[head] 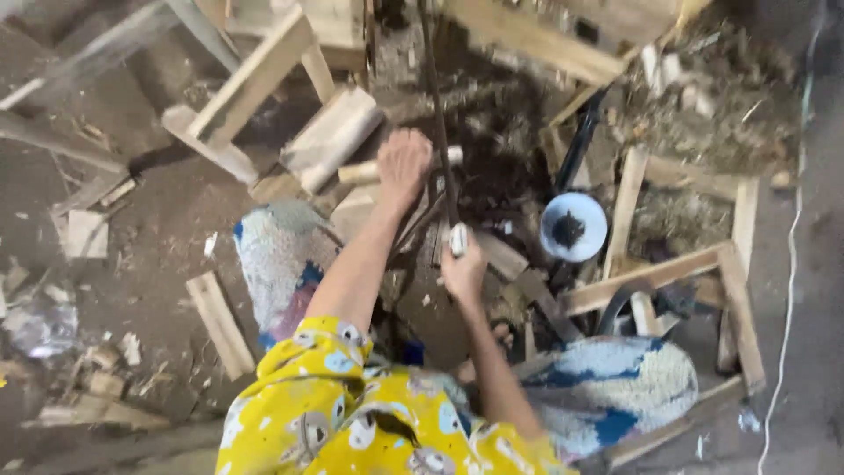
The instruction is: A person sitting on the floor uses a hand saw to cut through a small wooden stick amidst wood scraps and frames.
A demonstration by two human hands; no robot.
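Wooden peg point(365, 171) sits under the left hand point(403, 164), whose grip closes around it. Right hand point(463, 268) has its grip wrapped on a white-handled dark rod point(437, 114) standing upright beside it, near a blue bowl point(573, 227) among floor scraps.

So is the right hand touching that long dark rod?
Touching. The head view shows the right hand closed around the pale handle end of the dark rod.

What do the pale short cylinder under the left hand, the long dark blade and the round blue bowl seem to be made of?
Pale short cylinder: probably raw wood, light and matt.
Long dark blade: likely metal, thin, dark and dull; blur leaves this open.
Round blue bowl: perhaps plastic or enamel, smooth and evenly coloured.
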